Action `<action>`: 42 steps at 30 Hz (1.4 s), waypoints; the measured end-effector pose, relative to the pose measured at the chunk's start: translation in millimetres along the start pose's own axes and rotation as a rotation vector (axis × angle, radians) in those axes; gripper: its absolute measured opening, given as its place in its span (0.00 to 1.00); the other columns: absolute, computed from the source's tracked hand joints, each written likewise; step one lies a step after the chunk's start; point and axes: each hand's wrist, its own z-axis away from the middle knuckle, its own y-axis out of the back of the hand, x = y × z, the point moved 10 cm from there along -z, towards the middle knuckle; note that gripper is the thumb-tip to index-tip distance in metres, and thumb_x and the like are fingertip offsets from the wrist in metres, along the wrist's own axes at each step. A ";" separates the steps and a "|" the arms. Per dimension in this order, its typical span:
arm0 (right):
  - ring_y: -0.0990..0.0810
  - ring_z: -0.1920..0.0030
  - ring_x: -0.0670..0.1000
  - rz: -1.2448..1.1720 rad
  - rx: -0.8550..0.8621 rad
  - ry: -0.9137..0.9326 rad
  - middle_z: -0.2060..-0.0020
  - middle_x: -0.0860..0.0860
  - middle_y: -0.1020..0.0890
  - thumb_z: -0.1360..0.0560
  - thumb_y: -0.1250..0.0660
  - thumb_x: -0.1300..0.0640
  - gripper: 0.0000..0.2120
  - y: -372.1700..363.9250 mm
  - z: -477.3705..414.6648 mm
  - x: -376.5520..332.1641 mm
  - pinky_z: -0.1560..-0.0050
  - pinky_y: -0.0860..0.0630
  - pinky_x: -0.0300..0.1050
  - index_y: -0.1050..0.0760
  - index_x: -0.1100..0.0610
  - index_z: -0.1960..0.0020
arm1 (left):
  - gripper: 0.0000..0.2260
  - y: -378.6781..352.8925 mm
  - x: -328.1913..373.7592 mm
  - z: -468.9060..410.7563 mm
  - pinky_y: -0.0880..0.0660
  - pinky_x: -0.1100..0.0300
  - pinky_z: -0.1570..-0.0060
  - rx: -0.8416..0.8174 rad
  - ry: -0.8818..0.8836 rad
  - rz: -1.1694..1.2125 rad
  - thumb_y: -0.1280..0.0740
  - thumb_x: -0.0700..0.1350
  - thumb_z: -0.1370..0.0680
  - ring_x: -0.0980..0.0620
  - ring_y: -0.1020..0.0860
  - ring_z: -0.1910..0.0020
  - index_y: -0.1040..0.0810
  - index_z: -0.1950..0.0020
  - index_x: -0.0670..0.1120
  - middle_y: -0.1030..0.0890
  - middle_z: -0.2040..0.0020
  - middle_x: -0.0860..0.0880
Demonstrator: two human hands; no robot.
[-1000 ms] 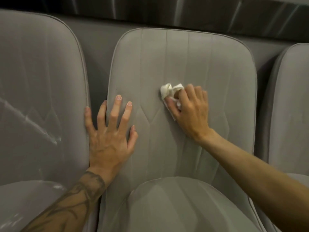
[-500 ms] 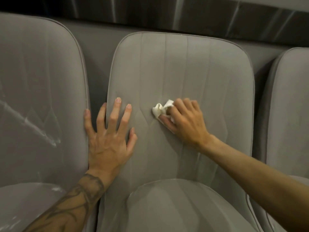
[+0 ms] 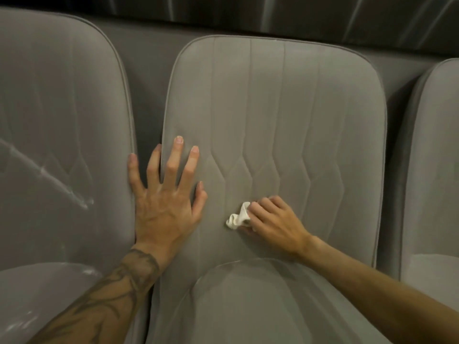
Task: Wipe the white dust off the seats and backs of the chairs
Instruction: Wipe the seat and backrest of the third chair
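- Grey velvety fabric with stitched zigzag seams covers the middle chair (image 3: 298, 125).
- Right hand (image 3: 275, 219) is curled round a crumpled white cloth (image 3: 238, 217), pressing it low on the backrest.
- Left hand (image 3: 166, 202) lies flat, fingers spread, across the chair's left edge.
- White dust streaks (image 3: 49, 175) mark the left chair (image 3: 62, 108).

Dim, warm indoor light falls from above and in front, leaving the whole view flat and greyish-brown. Soft shadows sit under the left hand (image 3: 165, 209) and right hand (image 3: 273, 220). The middle chair back (image 3: 285, 115) is fairly sharp; its edges bow outward from wide-angle distortion. Faint streaky glare crosses the dark wall (image 3: 298, 13) along the top edge.
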 end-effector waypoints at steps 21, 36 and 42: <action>0.27 0.60 0.58 0.039 0.157 -0.319 0.59 0.54 0.25 0.20 0.32 0.47 0.13 -3.0 5.5 28.9 0.58 0.33 0.52 0.25 0.55 0.56 | 0.28 -1.1 0.3 0.1 0.48 0.28 0.24 0.004 0.004 -0.010 0.40 0.53 0.18 0.35 0.33 0.24 0.37 0.18 0.49 0.38 0.18 0.44; 0.23 0.54 0.60 0.183 0.328 -0.687 0.54 0.59 0.21 0.18 0.39 0.46 0.16 58.9 -125.9 141.7 0.55 0.30 0.54 0.23 0.58 0.52 | 0.28 -0.9 0.0 -0.6 0.48 0.28 0.24 -0.008 0.002 -0.013 0.41 0.53 0.17 0.35 0.33 0.24 0.37 0.17 0.49 0.38 0.17 0.45; 0.24 0.61 0.59 0.042 0.103 -0.255 0.61 0.57 0.22 0.18 0.34 0.48 0.15 35.5 -91.2 50.8 0.59 0.31 0.53 0.21 0.58 0.56 | 0.28 -0.7 1.1 -0.4 0.49 0.29 0.23 -0.016 0.002 -0.011 0.41 0.53 0.17 0.35 0.34 0.23 0.38 0.17 0.49 0.39 0.17 0.45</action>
